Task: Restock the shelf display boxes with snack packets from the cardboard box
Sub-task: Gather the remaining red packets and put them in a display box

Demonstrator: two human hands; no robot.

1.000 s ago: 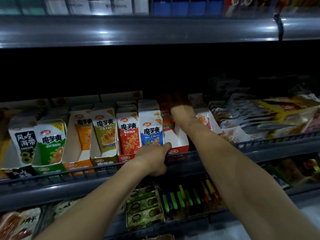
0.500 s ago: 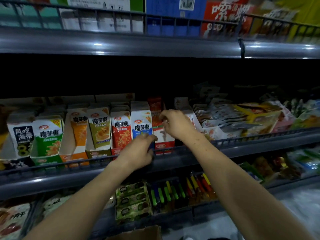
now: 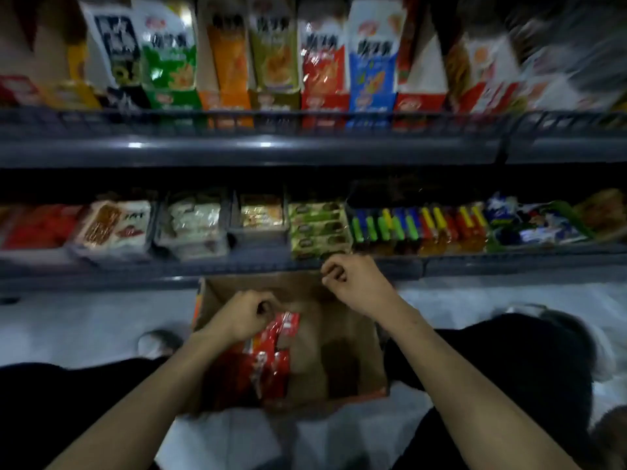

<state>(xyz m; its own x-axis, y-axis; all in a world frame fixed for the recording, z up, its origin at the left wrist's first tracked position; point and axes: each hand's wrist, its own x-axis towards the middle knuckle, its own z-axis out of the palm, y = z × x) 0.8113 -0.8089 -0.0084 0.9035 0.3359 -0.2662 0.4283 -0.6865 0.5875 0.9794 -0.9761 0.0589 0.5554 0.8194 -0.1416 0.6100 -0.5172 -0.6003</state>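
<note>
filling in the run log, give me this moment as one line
stage: fetching packets | left hand: over red snack packets in cardboard box, grip unclear | right hand: curled, empty

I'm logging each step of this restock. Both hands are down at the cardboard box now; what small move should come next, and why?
Probably close the left hand on the red packets and lift some out. It hovers with curled fingers right over them in the cardboard box, while the right hand holds nothing, and the red display box above shows bare space.

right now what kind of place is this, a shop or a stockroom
Most likely a shop aisle: tiered shelves lined with display boxes of snack packets, and an open cardboard box of red packets on the floor.
</note>
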